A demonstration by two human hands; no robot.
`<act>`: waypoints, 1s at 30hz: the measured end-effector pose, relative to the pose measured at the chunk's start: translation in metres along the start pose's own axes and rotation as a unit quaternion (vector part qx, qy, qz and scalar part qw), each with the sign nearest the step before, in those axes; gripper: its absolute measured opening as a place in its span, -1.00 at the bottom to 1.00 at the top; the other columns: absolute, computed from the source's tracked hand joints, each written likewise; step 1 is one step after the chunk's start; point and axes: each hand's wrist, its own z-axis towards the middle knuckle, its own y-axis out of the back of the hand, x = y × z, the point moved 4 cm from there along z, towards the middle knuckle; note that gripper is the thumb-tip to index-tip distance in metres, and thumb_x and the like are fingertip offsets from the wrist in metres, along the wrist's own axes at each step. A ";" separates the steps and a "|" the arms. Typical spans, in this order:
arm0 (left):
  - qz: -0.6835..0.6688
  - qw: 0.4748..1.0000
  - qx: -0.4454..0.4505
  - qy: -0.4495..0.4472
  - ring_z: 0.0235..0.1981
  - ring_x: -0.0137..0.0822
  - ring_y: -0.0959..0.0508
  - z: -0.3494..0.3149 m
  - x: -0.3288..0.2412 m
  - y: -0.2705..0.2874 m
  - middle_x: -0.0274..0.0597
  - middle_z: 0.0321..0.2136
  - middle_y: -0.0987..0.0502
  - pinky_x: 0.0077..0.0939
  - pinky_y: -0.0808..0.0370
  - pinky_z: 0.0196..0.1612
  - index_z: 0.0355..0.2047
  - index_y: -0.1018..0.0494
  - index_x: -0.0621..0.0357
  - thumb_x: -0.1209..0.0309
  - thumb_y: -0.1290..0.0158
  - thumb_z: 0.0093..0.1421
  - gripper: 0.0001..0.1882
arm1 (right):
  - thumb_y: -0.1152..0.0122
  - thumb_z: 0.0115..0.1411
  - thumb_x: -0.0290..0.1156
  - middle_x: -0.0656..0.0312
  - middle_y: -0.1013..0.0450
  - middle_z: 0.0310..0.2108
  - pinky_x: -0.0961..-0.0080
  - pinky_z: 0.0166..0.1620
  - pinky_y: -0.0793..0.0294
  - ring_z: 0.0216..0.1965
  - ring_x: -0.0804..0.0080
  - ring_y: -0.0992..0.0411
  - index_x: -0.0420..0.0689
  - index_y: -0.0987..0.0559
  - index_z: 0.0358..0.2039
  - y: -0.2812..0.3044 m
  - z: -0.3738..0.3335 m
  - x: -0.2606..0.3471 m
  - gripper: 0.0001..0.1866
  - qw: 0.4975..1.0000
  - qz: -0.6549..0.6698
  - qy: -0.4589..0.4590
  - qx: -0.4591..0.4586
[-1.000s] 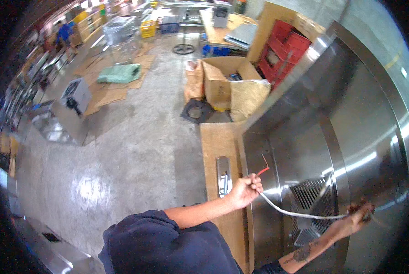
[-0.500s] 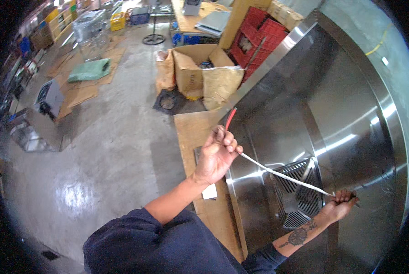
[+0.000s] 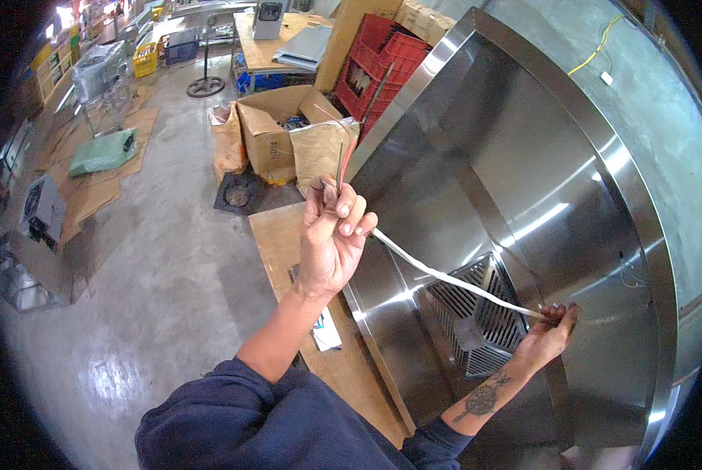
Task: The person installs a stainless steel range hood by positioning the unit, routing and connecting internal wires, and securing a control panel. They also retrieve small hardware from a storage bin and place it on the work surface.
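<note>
The left hand [image 3: 334, 239] was raised near the centre of the frame, palm side partly showing, its thumb and forefinger drawn together and the other fingers curled inward. It gripped one end of a white cable [image 3: 445, 276], and from the top of that grip a reddish wire [image 3: 348, 153] and a dark wire [image 3: 339, 160] stuck upward. The cable left the hand beside the little finger and ran, slightly wavy, down toward the right of the frame.

There the right hand [image 3: 551, 329] was closed around it, fingertips bunched at the thumb; how the cable lay inside that grip could not be told. Between the hands, the cable crossed in front of a large steel panel [image 3: 539, 168] filling the right half, with a slotted metal grille [image 3: 464, 313] at its lower middle. A wooden board [image 3: 359, 384] lay along the panel's left edge, at lower centre.
</note>
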 end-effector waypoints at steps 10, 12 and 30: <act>-0.006 0.998 -0.064 -0.004 -0.48 -0.47 -0.31 -0.017 0.000 0.017 -0.36 -0.43 -0.31 -0.48 -0.35 -0.27 -0.05 -0.41 -0.03 0.72 0.11 0.34 -0.67 | -0.18 0.35 -0.52 0.09 -0.52 -0.23 0.41 -0.12 -0.49 -0.22 0.26 -0.48 -0.24 -0.53 -0.07 -0.123 -0.150 0.046 -0.83 0.860 -0.294 0.277 0.312; 0.070 0.997 0.011 0.022 -0.39 -0.41 -0.43 -0.035 0.003 0.020 -0.31 -0.39 -0.38 -0.39 -0.45 -0.16 -0.01 -0.33 0.00 0.71 0.08 0.33 -0.67 | -0.10 0.48 -0.34 0.18 -0.47 -0.21 0.53 -0.31 -0.41 -0.30 0.50 -0.45 -0.22 -0.50 -0.09 -0.136 -0.198 0.022 -0.80 0.850 -0.255 -0.057 0.457; 0.629 0.685 0.126 0.345 -0.33 -0.42 -0.56 -0.222 0.008 0.019 -0.24 -0.33 -0.51 -0.47 -0.55 -0.21 -0.10 -0.43 0.25 0.58 -0.19 0.26 -0.76 | 0.08 0.56 -0.04 0.16 -0.54 -0.20 0.34 0.03 -0.48 -0.13 0.32 -0.48 -0.06 -0.50 -0.27 -0.012 -0.314 -0.052 -0.61 0.852 0.184 -0.489 -0.028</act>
